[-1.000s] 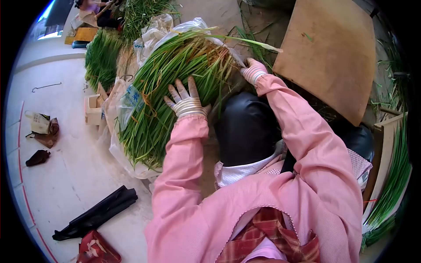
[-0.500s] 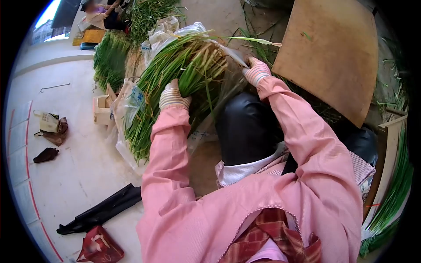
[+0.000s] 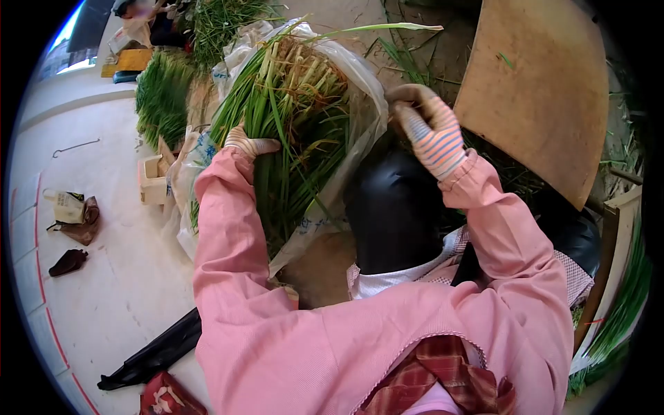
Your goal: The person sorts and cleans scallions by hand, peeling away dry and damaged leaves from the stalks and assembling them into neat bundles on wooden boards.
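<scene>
A thick bundle of long green leaves with pale, brownish root ends, which look like chives [image 3: 297, 90], lies in a clear plastic bag [image 3: 366, 104]. My left hand [image 3: 250, 143], in a striped glove, grips the near left side of the bundle, its thumb stretched across the leaves. Just right of the bag's edge is my right hand [image 3: 432, 135], in a striped glove with dark fingertips. Its fingers are bent, with the thumb apart from them, and I see nothing held there. One long pale stalk [image 3: 394, 27] sticks out over the bag's far side.
A brown board [image 3: 536, 90] leans at the right. More greens [image 3: 162, 100] are piled at the far left, near a small wooden box [image 3: 152, 180] and a seated person [image 3: 149, 28]. Greens fill a tray [image 3: 615, 311] at the right edge. Bags [image 3: 76, 214] lie on the pale floor.
My right hand has let go of the bag's edge and moved right and down. My left hand has shifted left, and the bundle has settled deeper in the bag, root ends turned up.
</scene>
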A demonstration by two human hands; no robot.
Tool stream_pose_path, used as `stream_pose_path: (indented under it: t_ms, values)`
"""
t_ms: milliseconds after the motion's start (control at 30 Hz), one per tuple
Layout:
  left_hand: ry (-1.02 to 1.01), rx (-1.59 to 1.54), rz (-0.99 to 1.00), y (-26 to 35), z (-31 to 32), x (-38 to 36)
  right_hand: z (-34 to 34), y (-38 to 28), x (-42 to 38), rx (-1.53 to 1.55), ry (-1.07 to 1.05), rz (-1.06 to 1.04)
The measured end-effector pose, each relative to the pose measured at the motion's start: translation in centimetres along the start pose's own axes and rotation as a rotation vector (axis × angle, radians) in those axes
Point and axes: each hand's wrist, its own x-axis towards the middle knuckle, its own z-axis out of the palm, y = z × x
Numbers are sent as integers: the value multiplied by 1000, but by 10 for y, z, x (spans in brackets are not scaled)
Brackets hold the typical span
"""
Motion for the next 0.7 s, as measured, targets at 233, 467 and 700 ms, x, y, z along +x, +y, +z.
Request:
stream_pose_path:
  t_ms: [233,467,700]
  values:
    - [54,429,307,-30,-12,19,66,110,79,400,45,455]
    - [137,75,436,-73,36,-10,101,62,81,1264,27,532]
    - [557,642,998,-77,84,-94,59,34,28,1164,-170,407]
